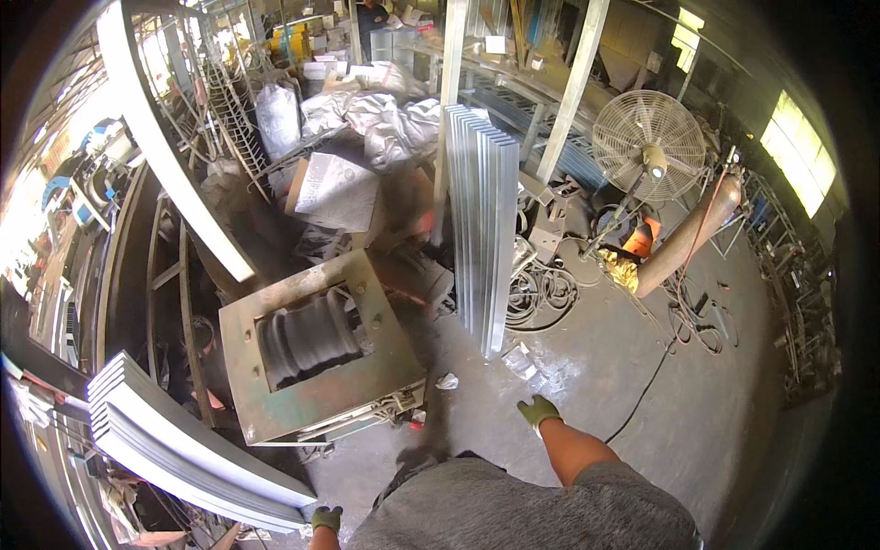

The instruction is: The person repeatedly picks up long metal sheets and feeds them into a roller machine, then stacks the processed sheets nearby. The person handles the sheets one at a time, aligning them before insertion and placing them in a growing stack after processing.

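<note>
My right hand [538, 412], in an olive-green glove, is held out over the floor with thumb and fingers apart and nothing in it. Low in the view, my left hand [325, 520] wears the same kind of glove. It is beside the near end of a stack of long grey metal profiles [202, 440]; whether it touches them I cannot tell, and its fingers are too small to read. Ahead of me stands a heavy steel machine [275, 403] with a square frame and a dark grooved roller [307, 337] in its opening.
Upright metal profiles [481, 229] lean beyond the machine. A large caged fan [648, 145], a rusty gas cylinder [692, 238] and coiled hoses [541, 298] occupy the right side. White sacks [394, 124] and a box [337, 191] lie behind. Someone [371, 20] is far back.
</note>
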`<state>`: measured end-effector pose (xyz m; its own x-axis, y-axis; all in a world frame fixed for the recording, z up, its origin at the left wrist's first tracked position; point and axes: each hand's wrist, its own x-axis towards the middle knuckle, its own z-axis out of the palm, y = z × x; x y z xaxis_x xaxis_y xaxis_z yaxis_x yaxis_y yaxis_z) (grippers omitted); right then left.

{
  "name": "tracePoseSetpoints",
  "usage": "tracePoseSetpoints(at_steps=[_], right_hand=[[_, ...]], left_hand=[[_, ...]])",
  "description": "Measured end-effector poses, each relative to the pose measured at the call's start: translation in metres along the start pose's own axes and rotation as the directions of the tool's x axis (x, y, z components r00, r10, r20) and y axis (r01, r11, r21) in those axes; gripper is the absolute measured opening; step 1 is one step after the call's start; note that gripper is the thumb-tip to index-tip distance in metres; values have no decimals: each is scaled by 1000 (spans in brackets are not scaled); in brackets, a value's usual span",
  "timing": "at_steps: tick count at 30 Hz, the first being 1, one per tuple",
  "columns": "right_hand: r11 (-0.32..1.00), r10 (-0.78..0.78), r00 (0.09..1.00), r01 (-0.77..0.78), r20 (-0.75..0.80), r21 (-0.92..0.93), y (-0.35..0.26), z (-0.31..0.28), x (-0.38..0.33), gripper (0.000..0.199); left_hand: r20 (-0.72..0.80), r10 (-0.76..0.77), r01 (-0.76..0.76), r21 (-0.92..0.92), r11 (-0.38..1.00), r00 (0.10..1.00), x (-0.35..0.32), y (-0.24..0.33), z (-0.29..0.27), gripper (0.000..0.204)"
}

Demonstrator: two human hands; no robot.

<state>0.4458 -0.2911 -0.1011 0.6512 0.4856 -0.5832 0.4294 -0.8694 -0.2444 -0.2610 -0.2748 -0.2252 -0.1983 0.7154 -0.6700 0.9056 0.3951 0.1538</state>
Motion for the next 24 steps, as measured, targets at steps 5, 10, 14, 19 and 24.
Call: tracePoseSetpoints(at_steps=[5,10,14,19,24], right_hand=[[984,-171,959,180,-224,20,-71,-42,54,97],[935,-265,844,343,-467,91,-151,-87,163,110],[861,-244,826,425,-508,279,-224,-140,241,114],[857,-199,723,456,-662,241,-296,-198,307,120],[857,-205,717,461,-666,232,-335,-220,337,124]], left_hand=[[-135,-51,1,-349,937,990,-8,33,-17,59],[-203,-135,54,-361,931,970,-43,49,-8,57],[-61,-294,224,-508,832,954,-106,41,37,55],[43,-492,462,-423,779,869,-191,66,94,61],[48,-559,517,-451,727,828,-245,97,117,64]])
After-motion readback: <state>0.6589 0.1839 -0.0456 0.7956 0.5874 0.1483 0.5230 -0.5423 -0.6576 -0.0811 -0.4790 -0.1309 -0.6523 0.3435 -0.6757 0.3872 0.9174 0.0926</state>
